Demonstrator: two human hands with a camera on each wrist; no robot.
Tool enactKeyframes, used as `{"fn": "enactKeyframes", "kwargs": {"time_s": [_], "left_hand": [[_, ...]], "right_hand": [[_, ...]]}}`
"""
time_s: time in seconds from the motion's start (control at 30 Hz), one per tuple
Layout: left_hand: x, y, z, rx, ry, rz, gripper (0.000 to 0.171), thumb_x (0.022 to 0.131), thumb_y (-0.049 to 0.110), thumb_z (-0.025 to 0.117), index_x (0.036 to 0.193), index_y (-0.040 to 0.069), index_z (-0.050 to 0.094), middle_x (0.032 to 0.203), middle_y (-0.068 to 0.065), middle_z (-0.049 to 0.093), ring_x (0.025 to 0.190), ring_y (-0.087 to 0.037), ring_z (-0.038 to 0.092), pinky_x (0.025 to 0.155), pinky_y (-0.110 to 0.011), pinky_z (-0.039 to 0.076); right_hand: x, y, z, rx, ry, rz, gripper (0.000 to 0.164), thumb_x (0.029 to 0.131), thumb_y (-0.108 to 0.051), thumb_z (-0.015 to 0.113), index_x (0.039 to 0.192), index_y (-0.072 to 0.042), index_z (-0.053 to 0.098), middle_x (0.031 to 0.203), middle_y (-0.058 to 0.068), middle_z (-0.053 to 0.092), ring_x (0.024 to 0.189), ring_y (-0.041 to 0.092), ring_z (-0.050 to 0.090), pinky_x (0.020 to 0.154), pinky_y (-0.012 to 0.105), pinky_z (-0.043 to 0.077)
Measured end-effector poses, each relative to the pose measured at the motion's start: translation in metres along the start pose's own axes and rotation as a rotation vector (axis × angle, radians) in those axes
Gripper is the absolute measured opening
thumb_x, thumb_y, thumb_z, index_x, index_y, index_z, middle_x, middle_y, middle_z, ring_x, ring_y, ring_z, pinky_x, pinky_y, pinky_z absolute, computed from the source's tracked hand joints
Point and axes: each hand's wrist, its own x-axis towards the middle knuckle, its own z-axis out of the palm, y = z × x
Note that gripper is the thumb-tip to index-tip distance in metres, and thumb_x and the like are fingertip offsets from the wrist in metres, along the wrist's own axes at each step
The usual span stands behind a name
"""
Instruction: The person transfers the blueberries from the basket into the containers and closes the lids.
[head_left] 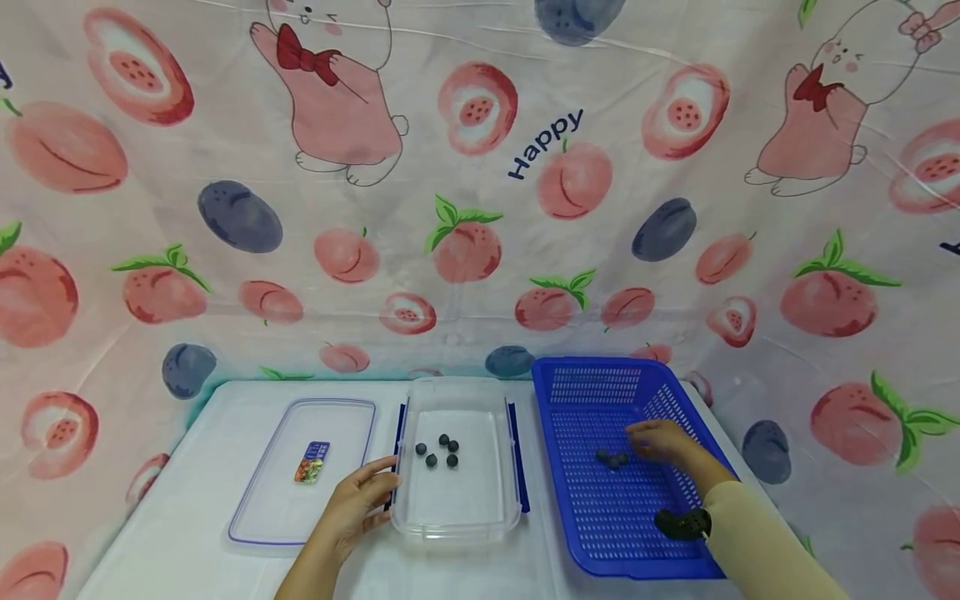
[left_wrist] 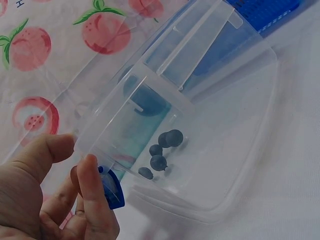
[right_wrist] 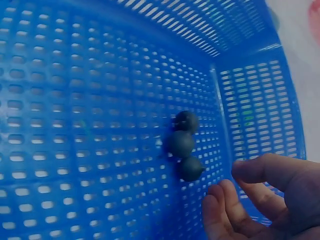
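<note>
A clear plastic container with blue side latches stands mid-table, holding several dark round blueberries. My left hand grips its left side, thumb at the rim and fingers by the blue latch. To the right, my right hand hovers inside a blue perforated basket. Its fingers are loosely bent around nothing, thumb apart from the fingertips in the right wrist view. Three more dark blueberries lie together on the basket floor, just beyond those fingers.
On the left lies a clear lid with a blue-edged rim and a colourful label. A dark, curved thing shows beside the right sleeve; its kind is unclear. A fruit-printed cloth hangs behind the white table.
</note>
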Motion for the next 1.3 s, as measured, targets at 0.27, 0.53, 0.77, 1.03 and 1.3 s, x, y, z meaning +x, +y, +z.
{"fn": "enactKeyframes", "kwargs": {"time_s": [0.27, 0.53, 0.77, 1.03, 1.3], "left_hand": [[-0.001, 0.001, 0.000, 0.002, -0.008, 0.001, 0.047, 0.090, 0.016, 0.068, 0.134, 0.005, 0.058, 0.097, -0.003, 0.063, 0.079, -0.014, 0.051, 0.064, -0.025, 0.055], [-0.002, 0.003, 0.001, -0.001, -0.001, 0.007, 0.046, 0.089, 0.014, 0.069, 0.133, 0.005, 0.059, 0.095, -0.002, 0.063, 0.077, -0.013, 0.051, 0.063, -0.024, 0.055], [-0.002, 0.001, 0.001, 0.003, -0.001, 0.008, 0.046, 0.089, 0.015, 0.068, 0.133, 0.005, 0.059, 0.095, -0.002, 0.064, 0.077, -0.013, 0.051, 0.063, -0.024, 0.055], [-0.002, 0.000, 0.001, 0.007, 0.005, 0.007, 0.046, 0.089, 0.016, 0.069, 0.133, 0.006, 0.060, 0.095, -0.002, 0.063, 0.077, -0.013, 0.051, 0.063, -0.024, 0.055], [-0.002, 0.000, 0.001, 0.010, 0.010, 0.005, 0.046, 0.089, 0.016, 0.069, 0.132, 0.005, 0.060, 0.095, -0.002, 0.064, 0.078, -0.014, 0.051, 0.064, -0.025, 0.055]], "right_hand": [[-0.003, 0.004, 0.009, -0.011, -0.015, 0.041, 0.038, 0.092, -0.001, 0.057, 0.125, 0.018, 0.054, 0.124, 0.032, 0.057, 0.106, 0.031, 0.063, 0.094, 0.048, 0.052], [-0.004, 0.008, 0.012, -0.003, -0.020, 0.046, 0.034, 0.089, 0.001, 0.061, 0.119, 0.014, 0.061, 0.108, 0.017, 0.068, 0.095, 0.021, 0.065, 0.093, 0.049, 0.052], [-0.001, 0.012, 0.015, -0.028, -0.001, 0.042, 0.031, 0.085, 0.000, 0.067, 0.114, 0.012, 0.065, 0.107, 0.017, 0.069, 0.095, 0.023, 0.066, 0.089, 0.047, 0.054], [0.001, 0.014, 0.019, -0.072, 0.017, 0.043, 0.030, 0.085, 0.000, 0.067, 0.113, 0.011, 0.067, 0.111, 0.022, 0.068, 0.098, 0.028, 0.066, 0.089, 0.048, 0.054], [0.003, 0.017, 0.020, -0.085, 0.046, 0.056, 0.028, 0.085, -0.002, 0.068, 0.111, 0.009, 0.068, 0.109, 0.020, 0.069, 0.097, 0.027, 0.066, 0.087, 0.045, 0.056]]}}
